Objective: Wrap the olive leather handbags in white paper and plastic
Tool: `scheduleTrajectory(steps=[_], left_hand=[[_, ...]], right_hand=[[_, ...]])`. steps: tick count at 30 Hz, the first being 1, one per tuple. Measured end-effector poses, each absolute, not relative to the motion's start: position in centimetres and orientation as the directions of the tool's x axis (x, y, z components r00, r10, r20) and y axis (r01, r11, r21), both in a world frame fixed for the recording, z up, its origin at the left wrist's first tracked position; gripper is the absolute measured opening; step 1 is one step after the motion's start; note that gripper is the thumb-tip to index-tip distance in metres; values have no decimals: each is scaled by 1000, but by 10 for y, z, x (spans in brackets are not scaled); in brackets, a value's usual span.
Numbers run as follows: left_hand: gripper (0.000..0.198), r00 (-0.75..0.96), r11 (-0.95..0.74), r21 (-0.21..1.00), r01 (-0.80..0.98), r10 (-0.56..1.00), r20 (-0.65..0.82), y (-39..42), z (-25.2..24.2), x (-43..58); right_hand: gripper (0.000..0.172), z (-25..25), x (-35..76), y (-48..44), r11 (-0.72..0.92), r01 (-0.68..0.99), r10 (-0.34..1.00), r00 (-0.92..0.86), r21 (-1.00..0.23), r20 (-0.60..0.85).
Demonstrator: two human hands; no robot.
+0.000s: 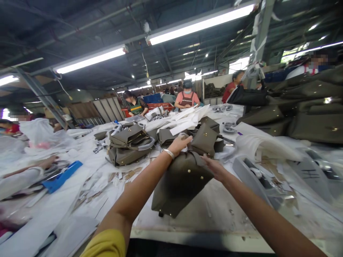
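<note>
An olive-grey leather handbag [178, 184] with small gold studs lies tilted on the white table [222, 214] in front of me. My left hand [179, 143] reaches over its top edge, fingers curled on white paper stuffing there; a silver bracelet is on that wrist. My right hand [215, 167] rests against the bag's right upper edge, fingers stretched along it. Just beyond my hands lies a second olive bag [205, 141].
More olive bags [130, 144] and white paper sheets [187, 119] cover the table's middle. A tall stack of bags [308, 114] stands at the right. A blue tray [62, 175] and another person's arm [24, 178] lie at the left. Several workers sit at the far end.
</note>
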State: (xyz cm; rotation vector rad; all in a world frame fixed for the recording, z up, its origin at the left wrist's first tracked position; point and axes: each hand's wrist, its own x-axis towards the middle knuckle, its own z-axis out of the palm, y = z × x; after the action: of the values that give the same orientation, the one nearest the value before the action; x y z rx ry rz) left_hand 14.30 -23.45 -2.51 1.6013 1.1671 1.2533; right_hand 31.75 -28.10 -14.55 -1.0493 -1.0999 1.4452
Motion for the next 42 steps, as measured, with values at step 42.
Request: scheduleTrajectory(steps=[42], left_hand=[[69,475,-470,-72,880,862,174,-436,-185,7]], right_hand=[[69,-195,281,-366,850,527,514,-834,14,200]])
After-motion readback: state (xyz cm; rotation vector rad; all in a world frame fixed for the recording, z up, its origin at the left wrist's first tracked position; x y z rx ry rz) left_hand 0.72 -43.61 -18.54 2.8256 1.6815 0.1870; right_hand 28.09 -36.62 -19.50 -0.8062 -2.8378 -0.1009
